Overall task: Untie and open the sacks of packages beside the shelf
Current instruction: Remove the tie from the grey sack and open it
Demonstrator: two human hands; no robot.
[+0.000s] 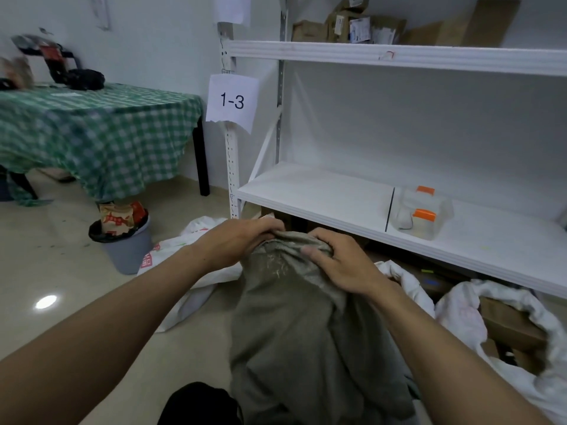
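Two hands work the bunched neck of a grey sack [306,332] at six o'clock, just before the shelf [322,191]. The left hand [242,240] and right hand [340,268] curl their fingers [319,250] round the cloth. The fabric looks soft and limp, likely best gripped at that neck.

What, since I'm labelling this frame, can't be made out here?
Head view:
Any tie on the grey-green fabric sack: the left hand and right hand cover its bunched mouth.
Sack's contents: its fabric hides them.
Dark objects on the green checked table: blurred.
Print on the top-shelf brown cardboard boxes: too small.
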